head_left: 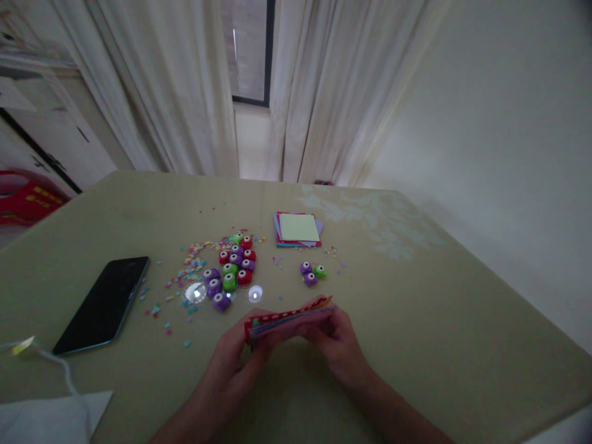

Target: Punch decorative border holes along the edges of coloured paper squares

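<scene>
Between my two hands, close to me over the table, is a stack of colored paper sheets (291, 320), seen nearly edge-on. Its layers look red with white dots, blue and pink. My left hand (238, 357) is closed on the left end, thumb on the near side. At the right end, my right hand (335, 345) grips the same stack, with fingers partly hidden behind it. Beyond my hands sit a few small purple and green eye-shaped beads (311, 273). A larger group of red, purple and green eye beads (235, 262) lies to the left.
A pile of square papers (300, 228), pale green on top, lies farther back. Colorful confetti bits (192, 265) are scattered around the beads. To the left are a dark phone (104, 305), a white cable (65, 364) and a white sheet (50, 419). Curtains (176, 86) hang behind the table.
</scene>
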Motion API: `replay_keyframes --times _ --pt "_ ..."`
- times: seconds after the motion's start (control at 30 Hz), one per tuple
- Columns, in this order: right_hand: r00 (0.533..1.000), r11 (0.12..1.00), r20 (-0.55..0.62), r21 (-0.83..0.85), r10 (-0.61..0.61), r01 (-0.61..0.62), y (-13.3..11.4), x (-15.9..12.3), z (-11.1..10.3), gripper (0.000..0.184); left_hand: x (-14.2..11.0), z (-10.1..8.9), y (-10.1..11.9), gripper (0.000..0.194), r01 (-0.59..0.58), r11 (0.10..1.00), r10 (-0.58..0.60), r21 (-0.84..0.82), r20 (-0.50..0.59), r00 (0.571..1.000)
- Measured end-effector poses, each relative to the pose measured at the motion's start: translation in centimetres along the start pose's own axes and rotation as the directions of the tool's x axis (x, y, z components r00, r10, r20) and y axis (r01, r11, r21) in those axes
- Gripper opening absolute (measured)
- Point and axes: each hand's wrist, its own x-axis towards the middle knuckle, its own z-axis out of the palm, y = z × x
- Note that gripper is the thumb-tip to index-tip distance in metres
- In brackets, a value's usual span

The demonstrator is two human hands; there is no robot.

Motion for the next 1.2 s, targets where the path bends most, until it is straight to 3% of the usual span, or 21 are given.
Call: replay_keyframes --times 0.13,0.33,0.47,0.63,0.77,0.87,1.03,1.2 --pt "0.996 0.996 0.035 -0.041 -0.078 0.079 -0.6 -0.3 0.2 0.028 0.9 -0.1 0.6 0.03 -0.166 0.986 0.163 0.034 0.076 0.984" --pt "0.992 0.987 -0.024 -0.108 -0.122 0.119 -0.4 0.3 -0.2 0.033 0.8 -0.2 0.7 0.025 -0.054 0.997 0.053 0.06 0.015 0.998" --pt "0.995 0.978 0.012 -0.18 -0.103 0.104 -0.5 0.3 -0.4 0.028 0.6 -0.1 -0.1 0.023 -0.103 0.992 0.099 0.078 0.064 0.993" --pt "0.946 0.928 0.122 -0.191 -0.3 0.319 -0.8 -0.5 -0.2 0.029 0.1 0.0 -1.5 0.028 -0.24 0.965 0.238 0.108 0.031 0.971" --pt "0.969 0.946 0.051 -0.209 -0.242 0.247 -0.2 -0.3 0.0 0.013 0.4 0.0 -1.2 0.035 -0.183 0.976 0.168 0.118 0.128 0.977" --pt "0.972 0.95 0.052 -0.207 -0.229 0.235 0.2 -0.1 0.1 0.01 0.6 0.3 -0.9 0.042 -0.218 0.971 0.198 0.102 0.178 0.964" --pt "0.987 0.966 0.044 -0.2 -0.155 0.161 -0.3 0.0 -0.3 0.037 0.7 0.5 -0.7 0.037 -0.219 0.965 0.206 0.142 0.102 0.973" --pt "0.98 0.963 0.137 -0.209 -0.146 0.173 -0.8 0.2 -1.3 0.041 0.9 0.3 -0.3 0.037 -0.18 0.976 0.163 0.121 0.137 0.977"
